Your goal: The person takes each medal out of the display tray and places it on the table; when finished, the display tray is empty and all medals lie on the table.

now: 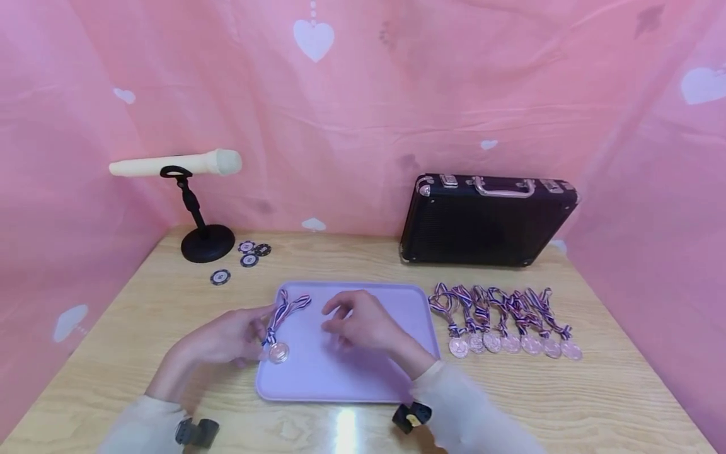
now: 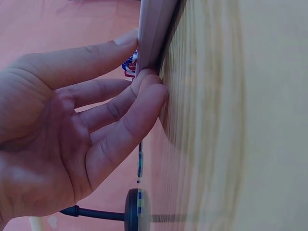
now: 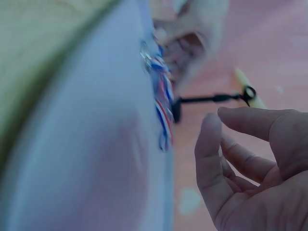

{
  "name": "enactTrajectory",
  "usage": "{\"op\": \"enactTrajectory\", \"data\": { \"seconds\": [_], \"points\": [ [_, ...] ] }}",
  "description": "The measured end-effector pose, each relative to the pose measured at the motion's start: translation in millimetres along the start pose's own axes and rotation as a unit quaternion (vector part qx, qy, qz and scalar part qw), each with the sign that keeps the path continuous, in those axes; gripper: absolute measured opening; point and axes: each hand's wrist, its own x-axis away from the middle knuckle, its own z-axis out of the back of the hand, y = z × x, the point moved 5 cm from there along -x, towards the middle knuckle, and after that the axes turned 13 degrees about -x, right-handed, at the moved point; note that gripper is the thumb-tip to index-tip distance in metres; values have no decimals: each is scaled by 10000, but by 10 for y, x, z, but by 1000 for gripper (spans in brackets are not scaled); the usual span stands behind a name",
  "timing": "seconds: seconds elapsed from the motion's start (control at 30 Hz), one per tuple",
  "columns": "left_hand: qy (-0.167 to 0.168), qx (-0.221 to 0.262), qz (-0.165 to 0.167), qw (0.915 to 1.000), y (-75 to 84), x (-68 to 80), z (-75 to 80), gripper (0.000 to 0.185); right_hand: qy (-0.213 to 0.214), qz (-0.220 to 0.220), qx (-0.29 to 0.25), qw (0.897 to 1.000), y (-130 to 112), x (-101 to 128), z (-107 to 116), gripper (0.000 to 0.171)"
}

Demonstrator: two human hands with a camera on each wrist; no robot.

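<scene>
A lilac tray [image 1: 346, 378] lies in the middle of the wooden table. One medal [image 1: 278, 352] with a red, white and blue ribbon [image 1: 286, 310] lies at the tray's left side. My left hand [image 1: 258, 328] is at the tray's left edge, right beside that ribbon. In the left wrist view its thumb lies along the rim of the tray [image 2: 151, 29] and its fairly straight fingers [image 2: 144, 91] touch the edge. My right hand [image 1: 334, 318] hovers over the tray's middle with loosely bent fingers [image 3: 211, 144] and holds nothing; the ribbon [image 3: 163, 103] lies just beyond it.
Several more medals [image 1: 510, 334] lie in a row to the right of the tray. A black case [image 1: 488, 221] stands at the back right. A cream microphone on a black stand [image 1: 195, 208] is at the back left, with poker chips [image 1: 249, 252] beside it. Pink cloth walls surround the table.
</scene>
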Motion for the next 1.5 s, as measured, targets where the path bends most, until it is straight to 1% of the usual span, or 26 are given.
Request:
{"op": "enactTrajectory", "data": {
  "seconds": [0.2,0.33,0.47,0.57,0.8,0.93,1.07,1.17,1.33,1.5],
  "points": [
    [-107,19,14,9999,31,-26,7,94,-358,-410,94,9985,52,-111,-379,22],
    [-120,-43,-18,9999,30,-35,12,93,-403,-607,270,9970,79,-163,-571,21],
    [-120,9,-155,9998,28,-40,25,93,-387,-718,608,9948,101,-226,-696,22],
    [-113,87,-262,9996,28,-38,30,94,-399,-694,869,9930,103,-260,-756,26],
    [-168,152,-161,9996,29,-30,12,93,-345,-541,1185,9909,123,-284,-812,26],
    [-136,188,-138,9996,33,-23,18,94,-308,-487,1376,9888,123,-288,-831,24],
    [-110,166,-130,9997,35,-14,18,95,-306,-472,1525,9867,114,-289,-843,26],
    [-101,131,-133,9998,35,-11,16,94,-330,-532,1349,9889,113,-278,-835,28],
    [-87,146,-167,9997,34,-2,13,95,-356,-704,635,9949,124,-246,-796,26],
    [-93,152,-194,9997,32,9,20,96,-432,-777,169,9959,155,-247,-749,24]
  ]
}}
